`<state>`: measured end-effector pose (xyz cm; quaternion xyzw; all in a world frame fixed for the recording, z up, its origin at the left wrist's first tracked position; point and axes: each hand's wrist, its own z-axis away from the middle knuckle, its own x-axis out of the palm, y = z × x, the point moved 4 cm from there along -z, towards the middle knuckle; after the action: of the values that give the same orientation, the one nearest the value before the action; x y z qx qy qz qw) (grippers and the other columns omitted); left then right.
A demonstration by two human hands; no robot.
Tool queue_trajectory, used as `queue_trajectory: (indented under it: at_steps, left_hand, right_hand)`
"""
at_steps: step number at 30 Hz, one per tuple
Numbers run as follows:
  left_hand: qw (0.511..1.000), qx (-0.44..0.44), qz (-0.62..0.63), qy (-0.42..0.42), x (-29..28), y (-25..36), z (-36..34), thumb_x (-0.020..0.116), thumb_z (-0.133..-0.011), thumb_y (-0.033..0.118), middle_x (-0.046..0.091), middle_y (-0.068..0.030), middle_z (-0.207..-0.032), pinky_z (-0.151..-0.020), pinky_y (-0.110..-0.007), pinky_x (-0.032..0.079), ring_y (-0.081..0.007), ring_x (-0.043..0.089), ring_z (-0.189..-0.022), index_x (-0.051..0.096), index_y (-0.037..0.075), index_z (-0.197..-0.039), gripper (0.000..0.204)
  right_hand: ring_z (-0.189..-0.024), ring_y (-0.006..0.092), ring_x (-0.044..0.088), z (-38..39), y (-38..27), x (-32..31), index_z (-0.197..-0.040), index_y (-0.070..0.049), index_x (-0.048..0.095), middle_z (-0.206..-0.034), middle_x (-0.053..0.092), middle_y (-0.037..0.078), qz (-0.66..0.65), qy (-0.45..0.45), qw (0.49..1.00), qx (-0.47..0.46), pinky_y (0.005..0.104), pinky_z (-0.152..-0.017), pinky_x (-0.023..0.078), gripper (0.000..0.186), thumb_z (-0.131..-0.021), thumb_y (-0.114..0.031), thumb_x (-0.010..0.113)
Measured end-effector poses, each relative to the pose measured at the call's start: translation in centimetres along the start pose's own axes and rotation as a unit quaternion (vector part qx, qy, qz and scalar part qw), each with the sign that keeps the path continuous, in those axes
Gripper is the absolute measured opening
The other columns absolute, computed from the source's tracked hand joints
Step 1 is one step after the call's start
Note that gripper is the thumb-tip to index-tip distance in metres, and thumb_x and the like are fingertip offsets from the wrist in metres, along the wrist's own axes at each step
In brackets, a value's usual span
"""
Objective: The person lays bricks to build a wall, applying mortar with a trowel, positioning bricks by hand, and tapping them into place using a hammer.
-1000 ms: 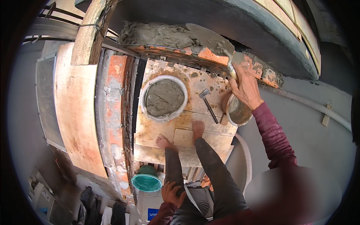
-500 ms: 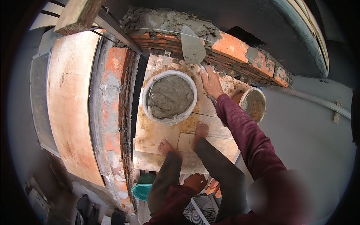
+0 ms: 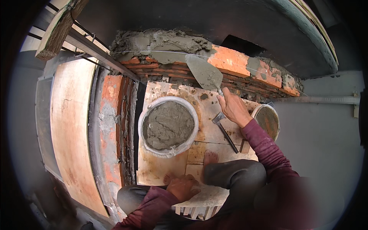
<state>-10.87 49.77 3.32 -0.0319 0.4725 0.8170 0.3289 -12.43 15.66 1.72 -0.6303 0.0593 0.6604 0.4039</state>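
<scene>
My right hand (image 3: 234, 107) is closed around the handle of a pointed trowel (image 3: 205, 73). Its mortar-smeared blade reaches the near face of a low brick wall (image 3: 230, 60), just under a taut white string. Wet mortar (image 3: 153, 44) lies thick along the wall's left stretch; bare orange brick shows further right. Below my right hand, a hammer (image 3: 226, 132) with a dark handle rests on the boards. My left hand (image 3: 183, 188) hangs low beside my left foot, fingers loosely curled, nothing visible in it. Left of the trowel stands a white bucket (image 3: 196, 132) of grey mortar.
A second bucket (image 3: 278, 120) with mortar inside stands right, by my forearm. Stained wooden boards (image 3: 153, 172) lie underfoot. A brick pillar edge (image 3: 109, 126) and plywood sheet (image 3: 71, 134) run along the left. A timber piece (image 3: 57, 36) juts in at upper left.
My body has sunk lower, knees more bent. The trowel blade has moved down off the mortar top, its tip turned left. The hammer now shows fully. My left hand has come forward over the boards.
</scene>
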Motion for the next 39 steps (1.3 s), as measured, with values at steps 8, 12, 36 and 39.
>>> queue_trajectory:
  at_steps: [8,12,36,39]
  left_hand:
    - [0.980,0.053,-0.141,-0.127,-2.4,-7.1,-5.7,0.065,-0.088,0.043,0.066,-0.0164,-0.117,-0.100,-0.045,0.045,-0.0372,0.059,-0.114,0.071,0.006,-0.112,0.045]
    - [0.987,0.057,0.003,-0.150,-5.5,-7.9,-2.7,0.063,-0.091,0.044,0.067,-0.0196,-0.115,-0.100,-0.045,0.045,-0.0376,0.060,-0.114,0.070,0.004,-0.115,0.047]
    - [0.850,-0.188,0.010,0.492,-8.0,-40.3,15.8,0.045,-0.100,0.039,0.027,-0.0245,-0.157,-0.116,-0.035,0.031,-0.0361,0.036,-0.141,0.031,0.008,-0.153,0.063]
    - [0.835,-0.229,0.155,0.476,-6.8,-33.6,12.3,0.033,-0.102,0.058,0.018,-0.0189,-0.163,-0.120,-0.048,0.020,-0.0367,0.021,-0.149,0.026,0.008,-0.156,0.073]
  right_hand:
    - [-0.073,0.0488,0.059,-2.3,-0.7,-2.5,-0.103,0.003,0.044,-0.074,0.060,0.030,-0.009,0.039,0.998,-0.042,0.0531,-0.066,0.043,0.035,-0.104,-0.032,0.044]
    - [-0.075,0.0482,0.060,1.8,0.4,-3.9,-0.105,0.003,0.047,-0.078,0.059,0.029,0.010,-0.050,0.999,0.012,0.0521,-0.067,0.044,0.036,-0.104,-0.033,0.045]
    - [-0.073,0.0321,0.066,10.9,-8.8,-11.2,-0.090,0.000,0.069,-0.077,0.066,0.014,0.120,0.011,0.988,-0.101,0.0421,-0.067,0.053,0.047,-0.090,-0.047,0.065]
    - [-0.074,0.0315,0.066,23.8,-2.5,-14.0,-0.088,-0.003,0.064,-0.076,0.065,0.014,0.171,0.063,0.981,0.063,0.0427,-0.067,0.051,0.031,-0.090,-0.034,0.067]
